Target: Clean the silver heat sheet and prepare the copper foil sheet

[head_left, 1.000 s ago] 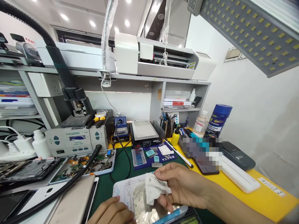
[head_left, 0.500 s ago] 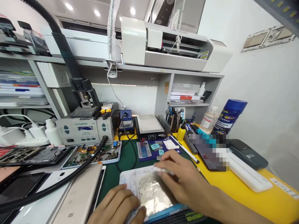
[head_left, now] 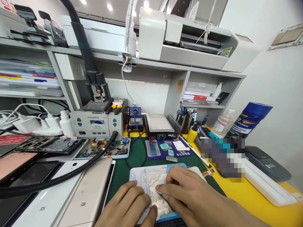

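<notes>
A shiny, pale metallic sheet [head_left: 158, 201] lies on a white pad with blue edges and printed drawings [head_left: 139, 176], at the front of the bench. My left hand [head_left: 127, 201] rests at the sheet's left side, its fingers bent and the thumb apart from them. Over the right part of the sheet, my right hand [head_left: 189, 192] pinches a small white piece [head_left: 159, 190] between thumb and fingers, close against the surface. Most of that piece is hidden by the fingers, so its kind cannot be made out.
Left of the pad lie several phones or tablets [head_left: 80, 192] and a tray of circuit boards [head_left: 99, 154], crossed by a black hose [head_left: 78, 168]. Behind stand a hot-air station [head_left: 97, 123] and a heating plate [head_left: 159, 124]. A blue spray can [head_left: 251, 119] stands right.
My right hand has lowered the white piece toward the sheet. My left hand stays beside the sheet. The camera view has shifted left, and the sheet's glare looks whiter.
</notes>
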The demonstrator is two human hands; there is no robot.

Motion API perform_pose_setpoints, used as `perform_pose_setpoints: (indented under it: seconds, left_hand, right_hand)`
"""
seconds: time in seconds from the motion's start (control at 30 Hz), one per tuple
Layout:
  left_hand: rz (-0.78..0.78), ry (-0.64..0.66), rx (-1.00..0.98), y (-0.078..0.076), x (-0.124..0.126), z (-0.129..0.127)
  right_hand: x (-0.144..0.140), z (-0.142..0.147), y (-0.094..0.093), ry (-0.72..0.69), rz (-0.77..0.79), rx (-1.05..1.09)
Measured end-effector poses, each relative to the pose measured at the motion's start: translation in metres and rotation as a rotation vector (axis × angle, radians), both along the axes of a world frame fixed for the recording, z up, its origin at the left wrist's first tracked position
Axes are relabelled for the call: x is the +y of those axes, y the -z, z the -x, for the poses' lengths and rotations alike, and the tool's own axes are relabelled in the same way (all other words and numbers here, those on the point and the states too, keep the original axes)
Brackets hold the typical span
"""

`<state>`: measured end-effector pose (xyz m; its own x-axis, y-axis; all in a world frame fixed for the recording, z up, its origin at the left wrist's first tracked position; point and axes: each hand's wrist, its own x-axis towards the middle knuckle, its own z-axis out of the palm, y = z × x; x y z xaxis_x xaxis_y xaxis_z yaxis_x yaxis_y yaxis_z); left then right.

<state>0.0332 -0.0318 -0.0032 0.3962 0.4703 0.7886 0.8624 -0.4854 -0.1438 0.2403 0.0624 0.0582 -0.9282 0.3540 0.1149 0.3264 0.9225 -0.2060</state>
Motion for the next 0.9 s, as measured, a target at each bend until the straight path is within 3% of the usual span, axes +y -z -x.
perform_pose_setpoints:
  seconds: [0.27, 0.47, 0.6, 0.77, 0.9]
  left_hand:
    - [0.01, 0.01, 0.012, 0.009, -0.001, 0.003]
    - [0.055, -0.022, -0.182, 0.009, 0.001, -0.006]
    - [0.019, -0.006, -0.023, 0.006, 0.001, -0.003]
    - [0.036, -0.003, -0.075, 0.007, 0.002, -0.002]
    - [0.001, 0.011, -0.002, 0.007, 0.001, -0.001]
  right_hand:
    - [-0.003, 0.003, 0.005, -0.083, -0.102, 0.002]
    - [-0.004, 0.01, 0.022, -0.117, -0.292, 0.014]
    - [-0.007, 0.013, 0.012, -0.125, -0.229, 0.031]
    - [-0.008, 0.015, 0.0, -0.14, -0.171, 0.03]
    - [-0.008, 0.019, -0.004, -0.111, -0.096, 0.048]
